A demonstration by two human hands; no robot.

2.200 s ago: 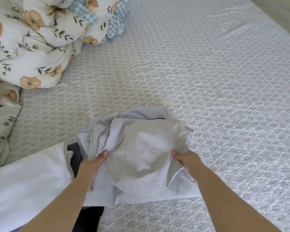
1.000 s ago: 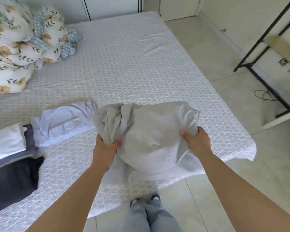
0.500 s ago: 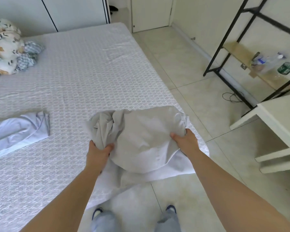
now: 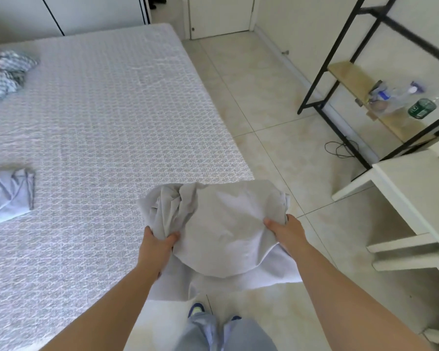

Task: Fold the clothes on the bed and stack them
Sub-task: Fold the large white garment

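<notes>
Head view: we had both hands clamped on 1 bunched light grey garment (image 4: pixel 221 224). Left hand (image 4: pixel 155 245) gripped the crumpled left edge, thumb on top. Right hand (image 4: pixel 287 233) gripped the right edge, thumb over the cloth. We held the garment up off the bed (image 4: pixel 107 117), over its near right corner and partly out over the tiled floor (image 4: pixel 276 102), hem hanging loose below the hands. 1 folded pale blue garment (image 4: pixel 7 195) lay on the bed at the left edge, well apart from ours. Checked bedding (image 4: pixel 8 74) sat at far left. Black-frame shelf (image 4: pixel 360 82) and white table (image 4: pixel 416 188) stood on the right. Our shoes (image 4: pixel 197 309) showed on the floor below the cloth.
</notes>
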